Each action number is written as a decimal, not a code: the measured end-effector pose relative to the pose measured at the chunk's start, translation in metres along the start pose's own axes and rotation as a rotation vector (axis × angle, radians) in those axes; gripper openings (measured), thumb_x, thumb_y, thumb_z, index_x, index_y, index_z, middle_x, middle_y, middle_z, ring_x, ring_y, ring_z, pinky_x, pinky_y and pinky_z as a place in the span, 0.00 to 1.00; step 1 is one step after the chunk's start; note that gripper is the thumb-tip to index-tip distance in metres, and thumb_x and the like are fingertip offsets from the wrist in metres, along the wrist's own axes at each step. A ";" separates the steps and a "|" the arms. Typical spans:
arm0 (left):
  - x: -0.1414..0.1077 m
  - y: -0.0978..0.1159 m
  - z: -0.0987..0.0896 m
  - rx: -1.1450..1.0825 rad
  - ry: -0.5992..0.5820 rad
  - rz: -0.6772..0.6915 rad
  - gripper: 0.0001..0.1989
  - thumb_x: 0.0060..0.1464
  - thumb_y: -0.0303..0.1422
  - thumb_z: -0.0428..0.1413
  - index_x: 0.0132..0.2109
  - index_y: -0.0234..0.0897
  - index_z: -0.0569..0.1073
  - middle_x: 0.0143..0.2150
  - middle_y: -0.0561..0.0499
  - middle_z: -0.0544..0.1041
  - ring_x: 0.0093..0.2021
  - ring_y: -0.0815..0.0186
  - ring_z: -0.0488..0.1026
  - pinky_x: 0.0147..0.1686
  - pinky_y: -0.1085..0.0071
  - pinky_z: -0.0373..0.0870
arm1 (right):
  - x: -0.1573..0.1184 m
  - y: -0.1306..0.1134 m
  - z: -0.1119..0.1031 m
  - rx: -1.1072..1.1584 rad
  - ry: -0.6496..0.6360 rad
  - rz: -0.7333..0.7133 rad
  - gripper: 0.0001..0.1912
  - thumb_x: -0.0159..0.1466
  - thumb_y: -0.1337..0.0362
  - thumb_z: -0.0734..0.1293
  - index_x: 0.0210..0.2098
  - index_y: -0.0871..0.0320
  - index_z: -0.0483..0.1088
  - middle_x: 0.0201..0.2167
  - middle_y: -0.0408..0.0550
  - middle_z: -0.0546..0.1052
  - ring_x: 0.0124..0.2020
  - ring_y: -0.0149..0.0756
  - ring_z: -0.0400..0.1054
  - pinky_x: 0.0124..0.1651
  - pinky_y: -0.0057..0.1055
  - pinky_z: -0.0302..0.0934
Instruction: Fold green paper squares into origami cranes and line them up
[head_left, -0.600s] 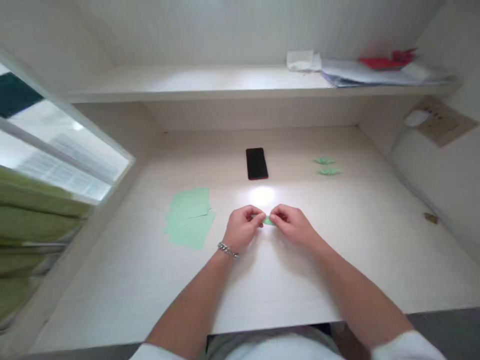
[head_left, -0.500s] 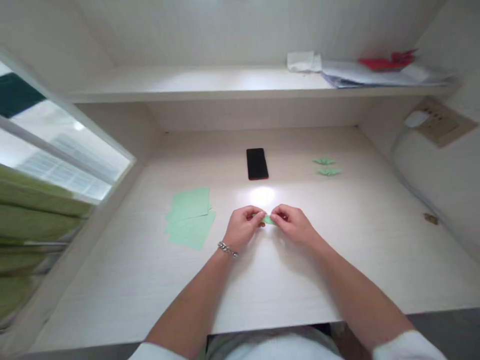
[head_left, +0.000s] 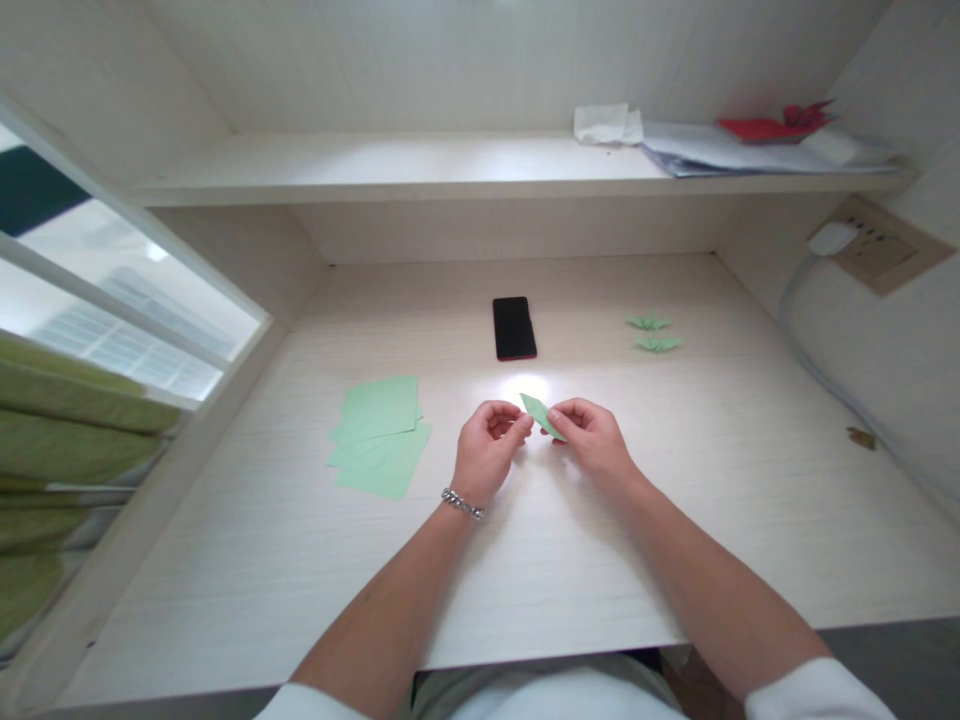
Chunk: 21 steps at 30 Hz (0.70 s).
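Note:
Between the thumb and fingers of my right hand [head_left: 592, 435] is a small folded piece of green paper [head_left: 538, 411], narrow and pointed at its upper left end. My left hand [head_left: 489, 445], with a chain bracelet on the wrist, is loosely curled just left of the paper. Its thumb tip comes up close to the paper's edge, and a gap shows between thumb and forefinger. To the left lie several overlapping green paper sheets [head_left: 381, 410]. Two folded green paper cranes [head_left: 658, 345] rest at the right, farther back.
A black phone [head_left: 514, 328] lies on the desk beyond my hands. Above the desk, a shelf [head_left: 390, 160] bears papers [head_left: 720, 150], a tissue pack [head_left: 604, 124] and a red folded paper piece [head_left: 806, 115]. At right, a white plug [head_left: 832, 238] and its cable run along the wall.
The folded green paper has turned from lying level between both hands to slanting up and left from my right hand. My left fingers have come off its end.

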<state>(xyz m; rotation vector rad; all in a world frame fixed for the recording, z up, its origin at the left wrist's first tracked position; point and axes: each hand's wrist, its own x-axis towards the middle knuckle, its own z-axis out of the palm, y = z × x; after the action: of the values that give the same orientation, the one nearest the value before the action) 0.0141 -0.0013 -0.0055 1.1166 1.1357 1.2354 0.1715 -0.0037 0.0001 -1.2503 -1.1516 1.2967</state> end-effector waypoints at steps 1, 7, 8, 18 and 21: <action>-0.001 -0.001 0.001 0.014 -0.010 0.009 0.15 0.46 0.37 0.64 0.38 0.34 0.72 0.34 0.47 0.77 0.32 0.65 0.76 0.32 0.70 0.73 | -0.001 0.000 0.002 0.032 0.016 0.008 0.17 0.55 0.51 0.70 0.32 0.59 0.72 0.28 0.48 0.77 0.30 0.36 0.71 0.32 0.31 0.66; -0.004 -0.001 0.001 0.100 0.007 0.046 0.12 0.46 0.36 0.64 0.35 0.33 0.75 0.34 0.46 0.78 0.34 0.65 0.75 0.36 0.69 0.72 | -0.005 0.002 0.008 0.065 0.027 -0.026 0.16 0.55 0.52 0.71 0.32 0.59 0.74 0.29 0.47 0.77 0.30 0.35 0.71 0.32 0.31 0.66; -0.004 -0.001 0.001 0.098 0.013 0.046 0.12 0.46 0.36 0.64 0.35 0.33 0.75 0.34 0.46 0.78 0.34 0.65 0.75 0.36 0.69 0.72 | -0.005 0.003 0.009 0.058 0.021 -0.042 0.15 0.55 0.52 0.71 0.32 0.59 0.74 0.29 0.47 0.77 0.30 0.35 0.71 0.32 0.30 0.65; -0.002 -0.002 0.004 -0.004 0.067 -0.014 0.14 0.42 0.35 0.66 0.36 0.33 0.74 0.33 0.47 0.78 0.31 0.66 0.75 0.32 0.69 0.72 | -0.005 0.006 0.010 0.006 0.029 -0.094 0.14 0.57 0.54 0.70 0.34 0.59 0.75 0.30 0.49 0.78 0.31 0.37 0.71 0.33 0.31 0.65; -0.002 -0.002 0.004 0.044 0.075 -0.004 0.14 0.43 0.36 0.66 0.35 0.33 0.75 0.33 0.47 0.78 0.31 0.66 0.75 0.33 0.69 0.72 | -0.006 0.005 0.009 -0.069 0.050 -0.129 0.14 0.57 0.54 0.69 0.34 0.59 0.76 0.32 0.50 0.79 0.32 0.39 0.72 0.35 0.33 0.66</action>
<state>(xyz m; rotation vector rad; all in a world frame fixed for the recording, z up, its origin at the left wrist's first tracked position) 0.0177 -0.0030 -0.0067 1.1087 1.2258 1.2635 0.1623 -0.0100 -0.0040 -1.2301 -1.2293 1.1330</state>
